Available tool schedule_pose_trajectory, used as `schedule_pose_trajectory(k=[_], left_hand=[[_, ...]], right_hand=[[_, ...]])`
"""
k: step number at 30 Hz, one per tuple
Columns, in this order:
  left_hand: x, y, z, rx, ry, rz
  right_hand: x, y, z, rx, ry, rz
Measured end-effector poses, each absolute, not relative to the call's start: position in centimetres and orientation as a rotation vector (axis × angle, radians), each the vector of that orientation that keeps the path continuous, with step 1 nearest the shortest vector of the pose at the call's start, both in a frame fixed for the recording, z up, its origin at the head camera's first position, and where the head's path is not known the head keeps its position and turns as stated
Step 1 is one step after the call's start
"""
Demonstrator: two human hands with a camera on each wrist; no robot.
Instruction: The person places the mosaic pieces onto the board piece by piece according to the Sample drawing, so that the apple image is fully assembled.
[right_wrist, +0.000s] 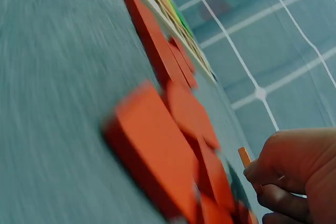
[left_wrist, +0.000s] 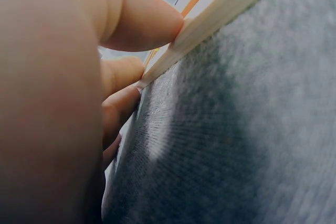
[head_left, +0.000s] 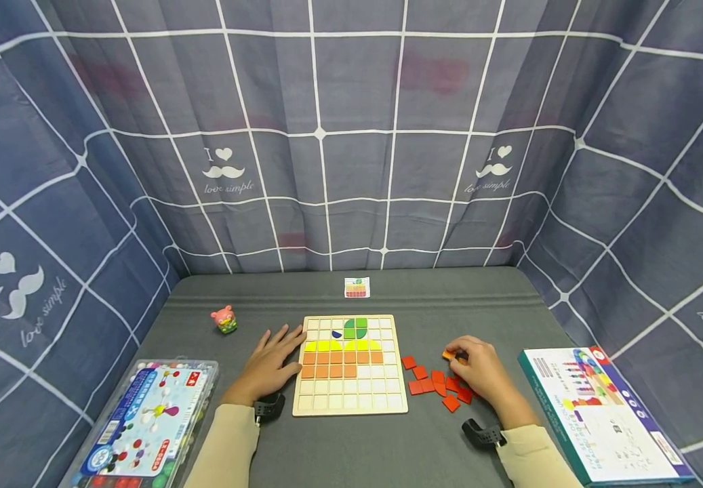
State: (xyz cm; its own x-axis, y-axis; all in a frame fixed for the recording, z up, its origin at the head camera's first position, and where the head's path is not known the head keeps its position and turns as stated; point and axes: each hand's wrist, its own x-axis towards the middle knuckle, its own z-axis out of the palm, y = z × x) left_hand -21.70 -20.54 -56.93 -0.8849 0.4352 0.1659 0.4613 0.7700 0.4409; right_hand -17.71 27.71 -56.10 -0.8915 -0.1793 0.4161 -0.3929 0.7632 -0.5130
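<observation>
A square wooden grid board (head_left: 382, 386) lies flat in the middle of the table, bearing green, dark blue, yellow and orange pieces in its upper rows. My left hand (head_left: 268, 362) rests at the board's left side, thumb and fingertips touching the edge; the left wrist view shows the thumb (left_wrist: 152, 22) against the wooden rim. Right of the board, my right hand (head_left: 478, 366) pinches a small orange tile (right_wrist: 244, 156), held above the table. Loose red tiles (head_left: 422, 385) are scattered between the board and that hand, some overlapping; a few are partly hidden under it.
A small picture card (head_left: 357, 287) lies behind the board. At the back left stands a pink-headed toy figure (head_left: 224, 318). A clear plastic case with a printed label (head_left: 150, 413) is at the left front, a flat printed box (head_left: 601, 413) at the right. Grid-patterned curtains (head_left: 351, 163) enclose the table.
</observation>
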Motion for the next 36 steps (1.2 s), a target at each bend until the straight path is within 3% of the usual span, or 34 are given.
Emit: schedule_pose_trajectory(k=[28,36], left_hand=[[-21.9,-20.6,-57.2,-0.743,-2.881,-0.750],[-21.8,-20.6,-56.9,-0.733,-2.910,-0.744]], right_hand=[[-18.8,13.9,-55.3,1.000,-2.525,1.038],[-18.8,12.6,-55.8,0.993,-2.520,0.958]])
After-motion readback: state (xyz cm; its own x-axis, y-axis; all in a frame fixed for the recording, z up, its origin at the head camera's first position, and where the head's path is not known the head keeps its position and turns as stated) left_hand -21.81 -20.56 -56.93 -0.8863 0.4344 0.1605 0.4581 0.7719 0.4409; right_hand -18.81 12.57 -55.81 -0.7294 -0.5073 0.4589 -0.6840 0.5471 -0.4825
